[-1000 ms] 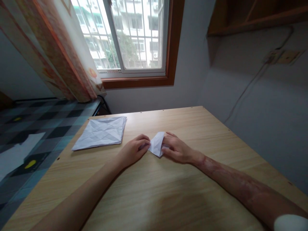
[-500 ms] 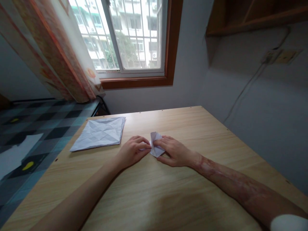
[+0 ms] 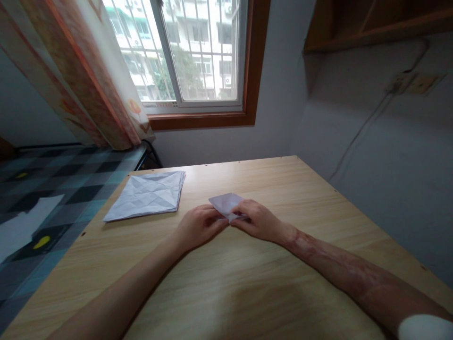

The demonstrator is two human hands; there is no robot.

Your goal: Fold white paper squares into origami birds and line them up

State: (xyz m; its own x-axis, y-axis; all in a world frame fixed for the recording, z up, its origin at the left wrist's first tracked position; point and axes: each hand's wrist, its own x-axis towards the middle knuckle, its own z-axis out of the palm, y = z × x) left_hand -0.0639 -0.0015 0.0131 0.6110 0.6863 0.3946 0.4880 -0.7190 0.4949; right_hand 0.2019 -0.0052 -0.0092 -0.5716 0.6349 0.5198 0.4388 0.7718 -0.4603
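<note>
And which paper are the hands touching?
The small folded paper, held by the left hand and right hand. The creased stack and loose paper lie untouched farther left.

White paper [image 3: 225,203], tan wood-grained table [image 3: 219,288], teal-and-black checked cloth [image 3: 87,189]

a hand could pass over the wooden tabletop [image 3: 262,177] behind the folded paper [image 3: 225,202], or come from the near edge through the wedge between the left forearm [image 3: 134,278] and right forearm [image 3: 336,264]. the left hand [image 3: 198,225] and right hand [image 3: 259,219] block the paper's sides. a narrow gap separates the left hand from the creased paper stack [image 3: 146,193], which obstructs the far left corner.
</note>
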